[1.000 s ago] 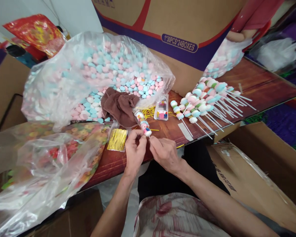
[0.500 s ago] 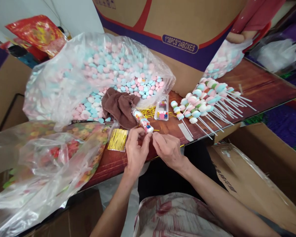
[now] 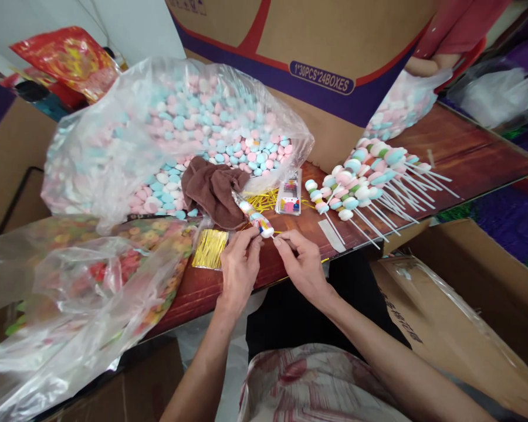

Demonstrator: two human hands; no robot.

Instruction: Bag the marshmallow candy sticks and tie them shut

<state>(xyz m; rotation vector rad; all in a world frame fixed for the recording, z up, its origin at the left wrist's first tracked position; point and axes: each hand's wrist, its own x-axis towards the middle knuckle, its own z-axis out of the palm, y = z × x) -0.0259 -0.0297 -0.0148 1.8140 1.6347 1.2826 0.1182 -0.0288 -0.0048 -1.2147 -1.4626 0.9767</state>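
Note:
A wrapped candy skewer (image 3: 261, 224) in a clear printed sleeve lies slanted at the table's front edge. My left hand (image 3: 240, 258) pinches its near end from the left, by the white bottom candy. From the right, my right hand (image 3: 303, 265) has thumb and forefinger closed on the thin stick below that candy. The skewer's far end reaches a brown cloth (image 3: 215, 190). Gold twist ties (image 3: 264, 201) are strewn behind it, beside a stack of printed sleeves (image 3: 289, 196). Left of my left hand is a packet of gold ties (image 3: 210, 248).
A large clear bag (image 3: 180, 117) of pastel candies fills the back left. Several candy skewers (image 3: 365, 176) with white sticks are piled at the right. Behind stands a big carton (image 3: 312, 35). An open carton (image 3: 449, 305) is at lower right. Another person's arm (image 3: 431, 63) shows beyond.
My hands have drawn slightly apart at the skewer's near end. My left hand has shifted a little left, and more of the sleeve's lower part shows.

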